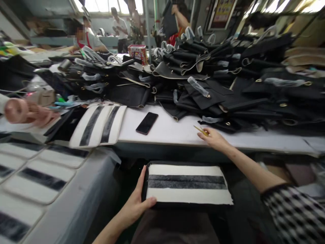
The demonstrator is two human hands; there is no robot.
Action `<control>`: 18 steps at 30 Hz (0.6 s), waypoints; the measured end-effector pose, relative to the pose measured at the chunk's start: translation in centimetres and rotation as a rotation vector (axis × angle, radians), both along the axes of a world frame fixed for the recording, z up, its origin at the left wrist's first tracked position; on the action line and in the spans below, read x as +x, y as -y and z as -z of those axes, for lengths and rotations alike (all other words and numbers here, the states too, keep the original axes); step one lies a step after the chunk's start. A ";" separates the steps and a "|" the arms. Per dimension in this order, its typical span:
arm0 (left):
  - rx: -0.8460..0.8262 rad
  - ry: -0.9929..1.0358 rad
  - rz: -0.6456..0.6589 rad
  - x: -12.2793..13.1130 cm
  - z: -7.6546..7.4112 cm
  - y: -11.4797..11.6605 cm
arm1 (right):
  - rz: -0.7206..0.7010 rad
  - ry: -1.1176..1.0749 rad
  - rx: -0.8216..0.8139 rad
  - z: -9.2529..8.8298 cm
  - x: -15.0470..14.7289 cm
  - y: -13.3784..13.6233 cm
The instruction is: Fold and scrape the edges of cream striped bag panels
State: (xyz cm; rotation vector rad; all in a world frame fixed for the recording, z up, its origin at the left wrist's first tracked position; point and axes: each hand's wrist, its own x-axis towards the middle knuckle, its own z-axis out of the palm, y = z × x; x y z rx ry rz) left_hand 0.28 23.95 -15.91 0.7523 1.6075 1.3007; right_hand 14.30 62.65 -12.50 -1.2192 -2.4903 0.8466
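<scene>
My left hand (138, 200) grips the left end of a black-edged panel (188, 196), thumb on top and fingers along its side. The panel's upper face is cream with a dark band along its length, and it lies level above my lap. Over the front part of the white table (172, 132), my right hand (212, 138) is closed around a thin yellow tool (201, 130), its tip pointing left. What kind of tool it is cannot be made out. A black phone (147, 123) lies on the table left of that hand.
Black leather bag pieces (198, 61) with plastic-wrapped handles are heaped across the table's back. Cream panels with dark bands (98, 125) lie at its left, and more panels (42, 179) cover a side table. A pink fan (27, 112) stands far left. Several people (119, 27) are behind.
</scene>
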 end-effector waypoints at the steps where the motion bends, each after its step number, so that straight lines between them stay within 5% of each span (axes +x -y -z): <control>1: -0.016 0.000 -0.014 0.1 0.2 -0.1 | 0.008 0.041 0.059 0.6 -0.6 -1.2; 6: -0.124 -0.115 -0.118 0.3 0.9 -0.2 | -0.019 0.137 0.300 3.6 -2.8 -2.7; 10: -0.133 -0.427 -0.084 -0.1 1.3 -0.5 | -0.078 0.106 0.357 4.1 -2.4 -2.2; 14: -0.083 -0.765 -0.008 -0.6 1.6 -0.9 | -0.119 0.011 0.310 3.0 2.3 0.2; 18: -0.044 -1.045 0.056 -1.4 2.6 -1.4 | -0.176 -0.115 0.123 2.4 9.3 6.0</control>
